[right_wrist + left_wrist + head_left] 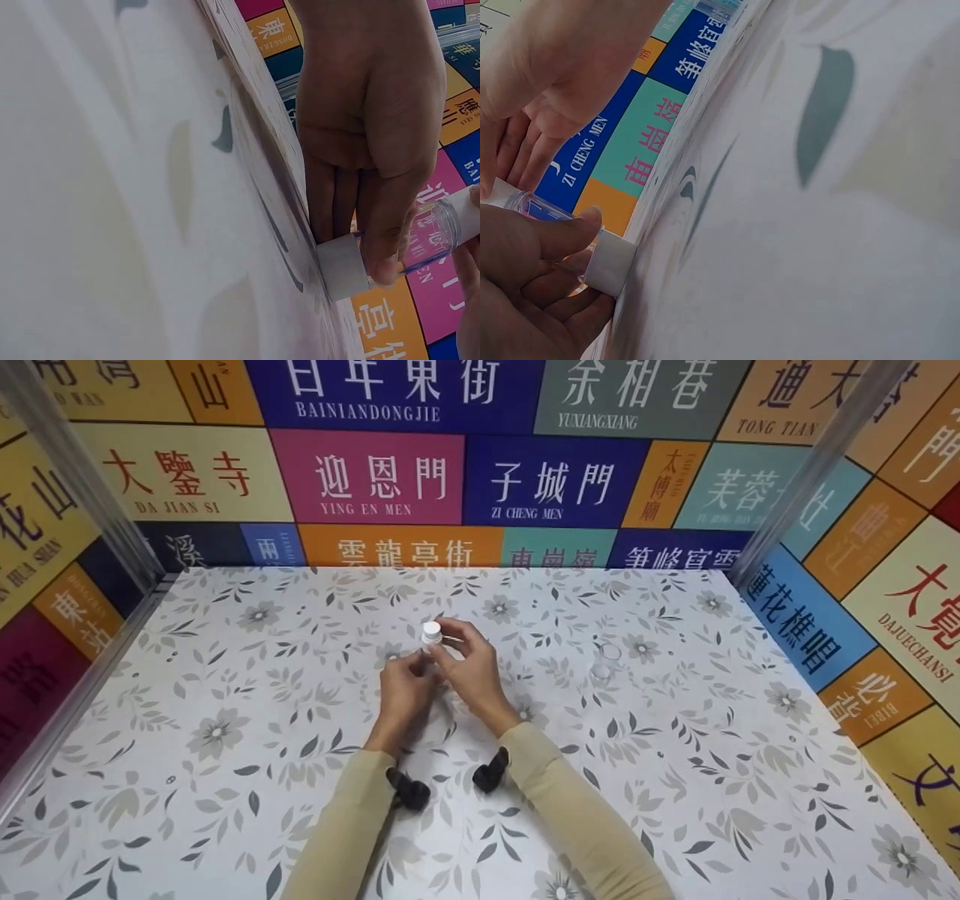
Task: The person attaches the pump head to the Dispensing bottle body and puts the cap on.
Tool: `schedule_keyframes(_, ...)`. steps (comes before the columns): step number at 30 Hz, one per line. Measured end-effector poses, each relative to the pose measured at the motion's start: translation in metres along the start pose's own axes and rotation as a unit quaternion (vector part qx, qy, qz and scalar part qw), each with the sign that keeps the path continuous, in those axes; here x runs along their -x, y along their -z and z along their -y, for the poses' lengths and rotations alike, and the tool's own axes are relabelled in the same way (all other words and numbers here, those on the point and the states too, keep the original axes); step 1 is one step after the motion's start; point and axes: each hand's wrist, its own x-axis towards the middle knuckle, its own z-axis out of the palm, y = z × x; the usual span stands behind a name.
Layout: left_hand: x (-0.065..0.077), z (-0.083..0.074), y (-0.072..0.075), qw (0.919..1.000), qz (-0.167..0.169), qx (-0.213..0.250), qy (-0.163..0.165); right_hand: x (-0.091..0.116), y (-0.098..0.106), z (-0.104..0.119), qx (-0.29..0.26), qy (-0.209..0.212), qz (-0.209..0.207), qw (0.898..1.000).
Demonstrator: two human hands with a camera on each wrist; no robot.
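Observation:
Near the middle of the table, both hands are on a small clear cylinder-shaped container (431,229) with white ends. Its white lower end (611,262) stands at the tabletop, and the white cap (431,628) faces up. My left hand (407,686) grips the container low down, thumb and fingers around the part by the lower end. With thumb and fingers, my right hand (474,666) holds the capped top from the right side. In the right wrist view only a little of the right hand (471,292) shows at the edge.
A small transparent, cup-like object (602,668) stands on the table to the right of the hands. The floral-patterned tabletop (300,810) meets printed panels (367,476) at the back and sides. Black wrist mounts (411,793) are on both sleeves.

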Motion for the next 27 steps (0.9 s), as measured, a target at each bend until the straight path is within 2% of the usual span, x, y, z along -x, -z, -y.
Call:
schedule_keyframes(8,0.001,-0.002,0.000,0.9996,0.011,0.012,0.022,-0.006,0.004,-0.023,0.004,-0.008,0.007,1.000)
schedule_keyframes(14,0.001,-0.002,0.000,0.9995,0.017,0.009,0.026,-0.006,0.006,-0.028,0.014,0.007,0.020,1.000)
schedule_keyframes(22,0.001,0.000,0.000,0.9996,0.016,0.020,0.013,-0.005,0.004,-0.029,0.004,0.014,0.016,1.000)
schedule_keyframes(27,-0.001,0.000,0.000,0.9999,0.006,0.013,0.006,-0.002,0.001,-0.014,0.003,0.012,0.015,1.000)
